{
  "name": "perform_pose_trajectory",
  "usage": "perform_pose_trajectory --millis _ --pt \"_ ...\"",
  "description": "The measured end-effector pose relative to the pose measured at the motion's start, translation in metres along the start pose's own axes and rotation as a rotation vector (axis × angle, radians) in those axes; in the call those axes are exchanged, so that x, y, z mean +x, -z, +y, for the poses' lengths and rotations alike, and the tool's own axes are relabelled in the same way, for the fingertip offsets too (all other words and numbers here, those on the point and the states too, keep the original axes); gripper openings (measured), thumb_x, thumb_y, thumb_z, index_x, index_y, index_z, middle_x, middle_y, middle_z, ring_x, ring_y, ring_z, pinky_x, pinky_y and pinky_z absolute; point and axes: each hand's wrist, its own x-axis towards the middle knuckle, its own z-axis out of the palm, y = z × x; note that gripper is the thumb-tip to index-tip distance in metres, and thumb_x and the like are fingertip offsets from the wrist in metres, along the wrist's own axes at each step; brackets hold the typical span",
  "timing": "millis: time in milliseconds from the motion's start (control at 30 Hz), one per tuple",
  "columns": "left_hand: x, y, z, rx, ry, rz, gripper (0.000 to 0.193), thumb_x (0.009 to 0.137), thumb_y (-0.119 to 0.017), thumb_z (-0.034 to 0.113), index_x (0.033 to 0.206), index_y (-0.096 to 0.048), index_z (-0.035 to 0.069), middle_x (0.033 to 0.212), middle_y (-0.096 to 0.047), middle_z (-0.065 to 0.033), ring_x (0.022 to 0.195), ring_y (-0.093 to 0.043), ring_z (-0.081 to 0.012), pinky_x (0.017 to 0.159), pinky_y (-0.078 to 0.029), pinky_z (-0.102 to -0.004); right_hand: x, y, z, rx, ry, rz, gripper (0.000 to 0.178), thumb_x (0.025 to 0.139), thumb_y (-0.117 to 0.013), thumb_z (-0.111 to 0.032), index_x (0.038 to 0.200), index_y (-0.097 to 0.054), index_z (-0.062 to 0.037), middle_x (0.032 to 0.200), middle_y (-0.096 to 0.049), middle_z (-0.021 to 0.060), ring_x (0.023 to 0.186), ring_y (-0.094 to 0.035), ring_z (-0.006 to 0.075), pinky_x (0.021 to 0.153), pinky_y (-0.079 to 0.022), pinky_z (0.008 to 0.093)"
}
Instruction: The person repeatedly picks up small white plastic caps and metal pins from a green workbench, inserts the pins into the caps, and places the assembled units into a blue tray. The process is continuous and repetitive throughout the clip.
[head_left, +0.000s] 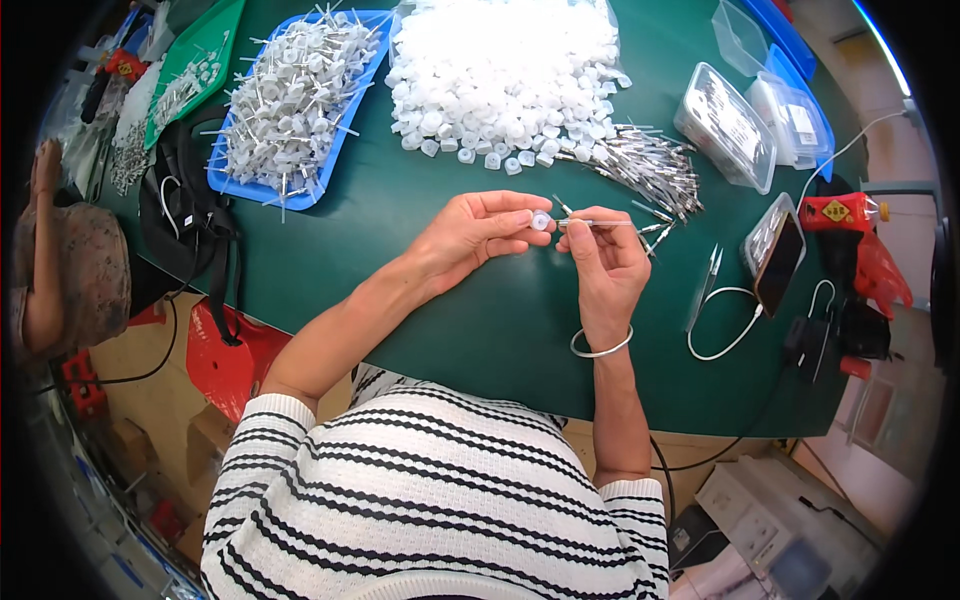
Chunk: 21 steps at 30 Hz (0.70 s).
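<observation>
The view's top edge cuts off the heap of white caps, while the right grip hides part of a thin rod.

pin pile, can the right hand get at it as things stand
Probably yes: the pin pile lies just beyond the right hand, nothing blocking between, though its grip holds a thin rod.

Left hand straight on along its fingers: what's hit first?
Likely the thin rod pinched in the right hand, beyond the white cap the left hand holds; depth and any gap are unclear.
</observation>
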Motion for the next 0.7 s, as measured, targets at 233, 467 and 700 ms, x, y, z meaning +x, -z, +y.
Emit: perform_pose_trajectory --millis 233,467,700 --pt "-0.0019 -0.0022 0.0006 0.010 -0.008 -0.011 0.030 0.089 -0.060 0.011 0.115 -0.058 -0.003 0.099 -0.066 -0.0109 0.089 -0.067 -0.0158 0.073 -0.056 -0.0194 -0.0003 -0.0004 0.0028 -0.097 0.053 0.016 0.010 0.088 -0.061 -0.002 0.095 -0.059 0.0033 0.087 -0.062 0.0057 0.079 -0.063 0.0102 0.068 -0.049 0.0201" --pt "-0.0013 -0.0025 0.0002 0.031 -0.006 -0.008 0.030 0.089 -0.061 0.012 0.115 -0.058 -0.002 0.100 -0.066 -0.0106 0.090 -0.066 -0.0156 0.074 -0.055 -0.0200 0.0006 -0.0002 0.0030 -0.146 0.068 0.022 0.009 0.087 -0.062 -0.002 0.093 -0.060 0.0037 0.085 -0.063 0.0060 0.077 -0.064 0.0109 0.067 -0.050 0.0209" --pt "-0.0013 -0.0016 -0.0005 0.047 -0.007 0.003 0.030 0.089 -0.061 0.013 0.115 -0.058 -0.003 0.100 -0.066 -0.0109 0.090 -0.066 -0.0154 0.074 -0.055 -0.0201 0.0010 0.0011 0.0046 -0.212 0.096 0.025 0.009 0.085 -0.064 -0.003 0.091 -0.061 0.0027 0.083 -0.063 0.0062 0.074 -0.063 0.0112 0.066 -0.051 0.0222"
